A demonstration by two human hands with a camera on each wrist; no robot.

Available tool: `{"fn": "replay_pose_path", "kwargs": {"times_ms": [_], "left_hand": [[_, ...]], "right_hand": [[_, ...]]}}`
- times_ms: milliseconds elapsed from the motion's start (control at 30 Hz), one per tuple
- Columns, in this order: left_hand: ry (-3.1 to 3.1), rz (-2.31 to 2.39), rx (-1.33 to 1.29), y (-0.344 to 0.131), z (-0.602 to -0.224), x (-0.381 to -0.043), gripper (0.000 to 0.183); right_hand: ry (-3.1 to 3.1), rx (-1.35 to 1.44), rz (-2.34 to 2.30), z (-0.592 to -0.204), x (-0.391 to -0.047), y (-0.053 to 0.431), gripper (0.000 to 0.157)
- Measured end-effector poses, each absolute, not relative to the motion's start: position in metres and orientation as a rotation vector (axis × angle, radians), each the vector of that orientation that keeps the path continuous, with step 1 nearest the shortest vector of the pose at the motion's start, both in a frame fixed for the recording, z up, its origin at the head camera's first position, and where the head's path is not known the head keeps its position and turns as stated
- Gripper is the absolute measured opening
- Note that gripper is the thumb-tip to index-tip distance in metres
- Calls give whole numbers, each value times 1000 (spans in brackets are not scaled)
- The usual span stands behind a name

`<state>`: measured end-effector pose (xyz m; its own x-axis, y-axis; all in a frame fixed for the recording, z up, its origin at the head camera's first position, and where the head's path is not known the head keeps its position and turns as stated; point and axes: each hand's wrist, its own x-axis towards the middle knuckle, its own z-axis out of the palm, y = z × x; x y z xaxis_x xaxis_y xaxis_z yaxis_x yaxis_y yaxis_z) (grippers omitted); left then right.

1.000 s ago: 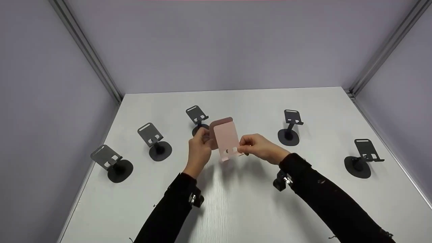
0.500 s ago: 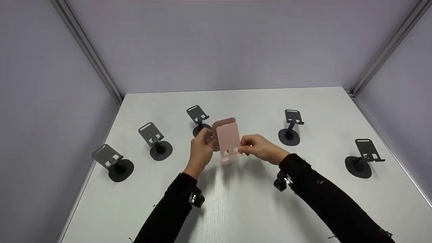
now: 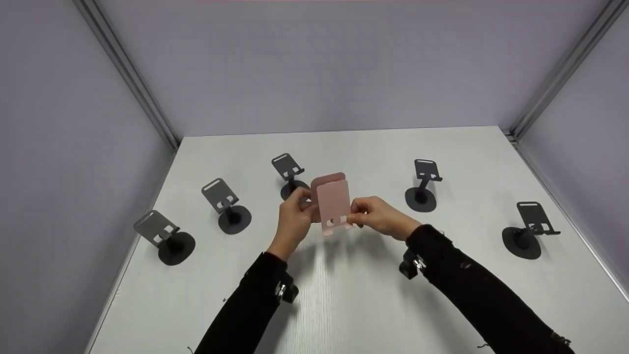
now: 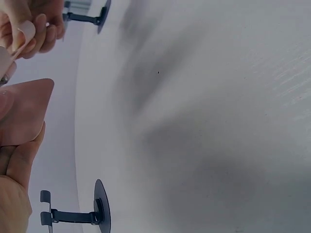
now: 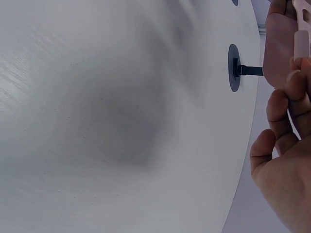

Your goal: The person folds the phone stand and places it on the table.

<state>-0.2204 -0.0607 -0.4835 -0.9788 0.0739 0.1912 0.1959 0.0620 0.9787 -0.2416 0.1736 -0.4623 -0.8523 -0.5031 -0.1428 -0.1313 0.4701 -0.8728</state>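
Note:
A pink phone stand [image 3: 333, 199] is held up above the white table in the head view, its slotted front plate facing the camera. Its rounded base [image 4: 30, 109] lies behind that plate, and my left hand [image 3: 293, 216] grips it from the left side. With thumb and fingertips, my right hand [image 3: 381, 215] pinches the lower right corner of the front plate, beside the small lip. In the right wrist view the lip [image 5: 302, 46] touches the right fingertips. Much of the joint between plate and base is hidden.
Dark grey phone stands rest on the white table [image 3: 344, 305]: three at the left, a near one [image 3: 164, 238], a middle one [image 3: 226, 206] and a far one [image 3: 287, 172], and two at the right, one farther [image 3: 422, 186] and one nearer [image 3: 528, 231]. Pale walls [image 3: 319, 64] enclose the table.
The pink phone stand has shifted slightly right with my left hand, and its front plate has turned a little more upright. My right hand keeps its pinch at nearly the same spot.

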Motion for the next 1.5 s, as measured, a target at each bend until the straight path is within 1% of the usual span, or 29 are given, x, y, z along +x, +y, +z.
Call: {"fn": "replay_pose_path", "kwargs": {"times_ms": [1000, 1500], "left_hand": [[-2200, -2349, -258, -59, -485, -217, 15], [-2327, -2290, -196, -58, -492, -217, 16]], "right_hand": [[2414, -508, -1275, -470, -240, 174, 14], [2423, -564, -1184, -475, -237, 178, 16]]}}
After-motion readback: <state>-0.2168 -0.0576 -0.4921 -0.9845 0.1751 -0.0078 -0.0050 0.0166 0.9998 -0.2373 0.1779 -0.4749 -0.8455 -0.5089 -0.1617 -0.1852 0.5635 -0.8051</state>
